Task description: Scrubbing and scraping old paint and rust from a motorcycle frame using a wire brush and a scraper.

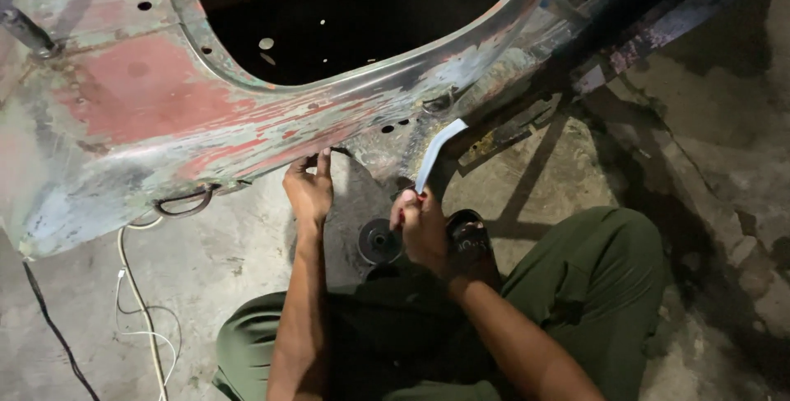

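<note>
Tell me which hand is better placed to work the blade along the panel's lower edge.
Right, probably. The right hand already grips the blade, whose tip lies against the panel. The left hand only steadies the panel's edge.

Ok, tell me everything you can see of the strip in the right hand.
The strip is thin, flat and pale blue-grey, maybe sandpaper or flexible sheet; the material is unclear. It is long and narrow and curves upward from the right hand, which pinches its lower end. Its upper end bends over and meets the lower edge of the worn metal panel, beside a few small holes. The left hand touches the panel edge nearby, not the strip.
</note>
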